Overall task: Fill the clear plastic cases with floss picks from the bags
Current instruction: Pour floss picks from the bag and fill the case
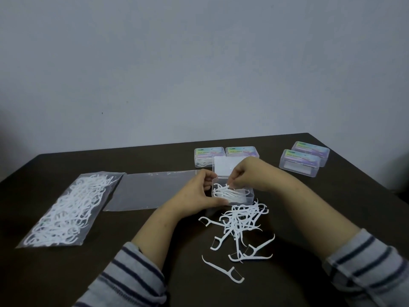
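The open clear plastic case (232, 194) sits on the dark table (155, 251) directly under my two grips, its lid (225, 167) standing up on the far side. Inside the tray lies a small bundle of white floss picks (228, 192).

My right grip (241, 173) is over the tray with fingers curled downward, pinching the picks at the top of that bundle. My left grip (203, 191) grasps the case from its left side, thumb at the near left corner and fingers curled round the left wall.

Just nearer to me than the case, almost touching its front wall, a loose pile of floss picks (241, 227) is spread on the table; one single pick (223, 270) lies apart at the near edge of the pile.

To the left of my left grip lies a flat, empty clear bag (150, 190). Further left, beside it, lies a full bag of floss picks (70, 209).

Beyond my grips, behind the raised lid, two closed cases with coloured labels (207, 156) (242, 151) stand side by side; picks show through the left one. To the far right of my right grip, well apart, two more labelled cases (298, 162) (311, 152) stand one behind the other, touching.

Striped sleeves (124, 275) cover both forearms.
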